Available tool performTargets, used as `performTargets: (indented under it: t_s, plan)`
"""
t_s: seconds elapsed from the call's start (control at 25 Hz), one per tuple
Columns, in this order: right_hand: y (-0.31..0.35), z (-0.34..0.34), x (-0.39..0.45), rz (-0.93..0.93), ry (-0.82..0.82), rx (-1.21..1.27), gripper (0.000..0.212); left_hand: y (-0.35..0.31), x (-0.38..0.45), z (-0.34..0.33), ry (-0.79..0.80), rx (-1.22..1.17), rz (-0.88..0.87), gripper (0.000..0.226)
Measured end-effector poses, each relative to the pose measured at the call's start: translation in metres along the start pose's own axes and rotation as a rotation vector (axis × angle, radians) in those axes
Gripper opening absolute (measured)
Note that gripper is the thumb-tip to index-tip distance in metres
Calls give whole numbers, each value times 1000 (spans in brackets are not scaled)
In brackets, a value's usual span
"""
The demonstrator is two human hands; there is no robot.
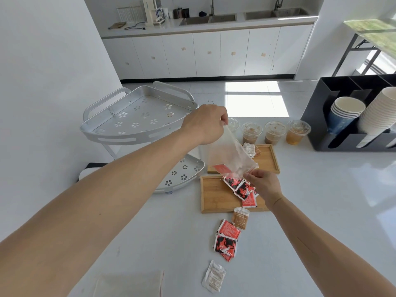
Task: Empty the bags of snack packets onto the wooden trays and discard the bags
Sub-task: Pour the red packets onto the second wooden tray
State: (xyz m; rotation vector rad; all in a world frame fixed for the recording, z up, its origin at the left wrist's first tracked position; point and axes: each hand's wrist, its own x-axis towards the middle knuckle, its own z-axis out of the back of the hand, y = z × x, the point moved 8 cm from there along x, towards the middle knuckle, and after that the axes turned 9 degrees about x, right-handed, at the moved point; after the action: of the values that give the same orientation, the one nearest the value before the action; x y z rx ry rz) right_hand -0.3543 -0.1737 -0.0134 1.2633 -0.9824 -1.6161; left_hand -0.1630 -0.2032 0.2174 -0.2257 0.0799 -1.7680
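My left hand [205,123] pinches the top corner of a clear plastic bag [229,156] and holds it up over the trays. My right hand [264,185] grips the bag's lower end near its mouth. One red packet [221,168] still shows inside the bag. Below it, several red-and-black snack packets [240,188] lie on the near wooden tray [214,198]. The far wooden tray [267,157] holds a couple of pale and brown packets [249,149]. More packets lie loose on the white table: a brown one [241,217], red ones [227,239] and a white one [214,276].
A two-tier silver corner rack [137,118] stands to the left. Several lidded plastic cups of drink [275,132] line up behind the trays. A black organiser with stacked paper cups [347,112] sits at the right. Another flat clear bag [128,284] lies at the near table edge.
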Motion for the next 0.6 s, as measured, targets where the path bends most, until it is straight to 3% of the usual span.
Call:
performTargets:
  t_s: [0.6]
  plan:
    - [-6, -20, -24, -73, 66, 89, 21, -8, -5, -3, 6, 0, -54, 20]
